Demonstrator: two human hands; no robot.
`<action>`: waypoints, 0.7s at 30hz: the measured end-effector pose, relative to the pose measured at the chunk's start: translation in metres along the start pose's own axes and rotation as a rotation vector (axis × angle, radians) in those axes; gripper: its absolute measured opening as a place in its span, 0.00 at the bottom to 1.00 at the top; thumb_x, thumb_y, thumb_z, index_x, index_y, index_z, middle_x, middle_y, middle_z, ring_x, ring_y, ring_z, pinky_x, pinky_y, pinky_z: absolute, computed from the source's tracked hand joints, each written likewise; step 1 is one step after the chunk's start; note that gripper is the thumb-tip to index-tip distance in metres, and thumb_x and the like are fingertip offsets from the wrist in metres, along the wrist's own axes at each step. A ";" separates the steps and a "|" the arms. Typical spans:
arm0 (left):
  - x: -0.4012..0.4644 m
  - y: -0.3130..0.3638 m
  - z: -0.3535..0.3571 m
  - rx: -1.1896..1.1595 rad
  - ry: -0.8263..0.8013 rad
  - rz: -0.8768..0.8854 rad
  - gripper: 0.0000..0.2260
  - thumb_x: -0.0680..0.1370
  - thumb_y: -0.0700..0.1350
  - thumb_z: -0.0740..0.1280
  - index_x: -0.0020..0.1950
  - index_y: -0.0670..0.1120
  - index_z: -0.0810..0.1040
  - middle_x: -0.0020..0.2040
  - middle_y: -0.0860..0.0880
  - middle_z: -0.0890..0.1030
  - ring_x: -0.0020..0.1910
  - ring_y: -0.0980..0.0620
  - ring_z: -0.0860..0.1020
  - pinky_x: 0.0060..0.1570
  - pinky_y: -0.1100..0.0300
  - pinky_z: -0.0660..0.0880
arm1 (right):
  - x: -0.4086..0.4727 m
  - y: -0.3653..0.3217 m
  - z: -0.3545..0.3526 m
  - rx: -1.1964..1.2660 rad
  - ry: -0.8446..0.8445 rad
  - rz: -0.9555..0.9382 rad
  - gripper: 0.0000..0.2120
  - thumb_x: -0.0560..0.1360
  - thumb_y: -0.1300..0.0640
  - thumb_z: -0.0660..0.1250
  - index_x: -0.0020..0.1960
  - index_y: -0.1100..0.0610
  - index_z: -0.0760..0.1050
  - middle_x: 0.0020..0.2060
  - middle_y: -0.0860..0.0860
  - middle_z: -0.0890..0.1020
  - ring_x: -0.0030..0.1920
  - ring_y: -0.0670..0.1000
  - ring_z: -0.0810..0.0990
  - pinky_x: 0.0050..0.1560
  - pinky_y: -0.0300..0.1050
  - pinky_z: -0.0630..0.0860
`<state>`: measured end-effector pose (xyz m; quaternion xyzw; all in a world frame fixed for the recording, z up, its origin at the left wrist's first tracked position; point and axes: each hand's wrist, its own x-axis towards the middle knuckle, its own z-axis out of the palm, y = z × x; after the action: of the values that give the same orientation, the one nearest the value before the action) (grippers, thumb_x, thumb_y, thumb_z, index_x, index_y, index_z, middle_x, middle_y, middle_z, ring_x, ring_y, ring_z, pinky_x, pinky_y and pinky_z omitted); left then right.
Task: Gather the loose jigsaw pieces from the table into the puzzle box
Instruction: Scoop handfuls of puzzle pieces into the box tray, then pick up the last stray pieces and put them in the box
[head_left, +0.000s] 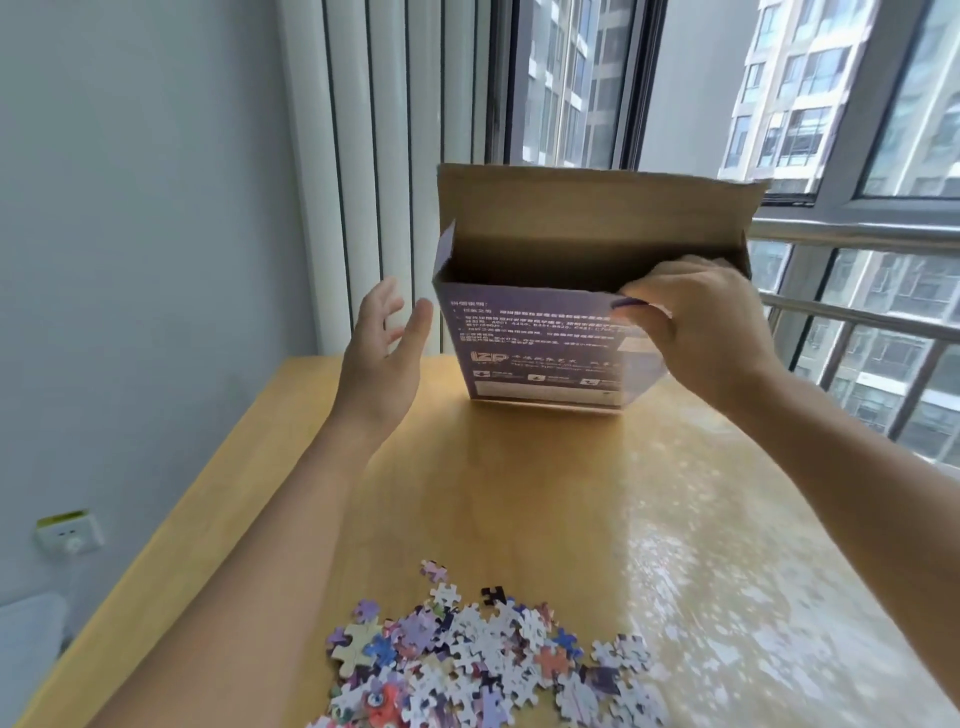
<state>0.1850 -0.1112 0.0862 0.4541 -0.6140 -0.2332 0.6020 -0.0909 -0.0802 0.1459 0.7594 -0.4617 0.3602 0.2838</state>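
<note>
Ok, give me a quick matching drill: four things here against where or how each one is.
Things:
1. box
2. pieces
3. left hand
4. right hand

States:
a. open, beside the box, not touching it
b. piled at the near table edge
c. upright, top flap up
d. gripping the box's front rim

Pairs: 1-c, 2-b, 3-a, 4-d

- Bright daylight is admitted through the window (779, 93) at the far right.
- Mottled glare is spread over the right part of the counter (727, 571).
- Straight lines are bent by wide-angle distortion near the edges.
- The hands are slightly softened by blur.
</note>
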 end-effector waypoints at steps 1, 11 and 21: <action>0.000 0.003 0.001 0.001 -0.002 0.007 0.34 0.75 0.68 0.56 0.78 0.56 0.59 0.76 0.53 0.66 0.71 0.52 0.69 0.68 0.48 0.72 | 0.001 0.002 -0.004 0.002 0.025 -0.004 0.06 0.79 0.59 0.70 0.50 0.58 0.86 0.43 0.53 0.87 0.43 0.55 0.83 0.47 0.54 0.81; 0.004 0.002 0.001 -0.112 -0.140 -0.006 0.06 0.79 0.62 0.63 0.55 0.66 0.74 0.54 0.63 0.80 0.58 0.56 0.78 0.63 0.48 0.76 | -0.027 -0.016 0.024 0.104 -0.113 -0.081 0.03 0.75 0.62 0.73 0.45 0.59 0.86 0.41 0.52 0.85 0.42 0.56 0.83 0.43 0.52 0.80; 0.005 -0.034 -0.009 0.160 -0.135 -0.234 0.19 0.79 0.63 0.65 0.38 0.49 0.80 0.37 0.51 0.81 0.38 0.48 0.78 0.43 0.52 0.74 | -0.082 -0.053 0.099 0.399 -0.313 0.122 0.09 0.75 0.66 0.72 0.53 0.57 0.86 0.48 0.51 0.86 0.49 0.51 0.84 0.54 0.47 0.80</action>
<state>0.2039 -0.1287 0.0621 0.5523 -0.6126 -0.2819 0.4901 -0.0403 -0.0927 0.0171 0.8175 -0.4646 0.3388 0.0311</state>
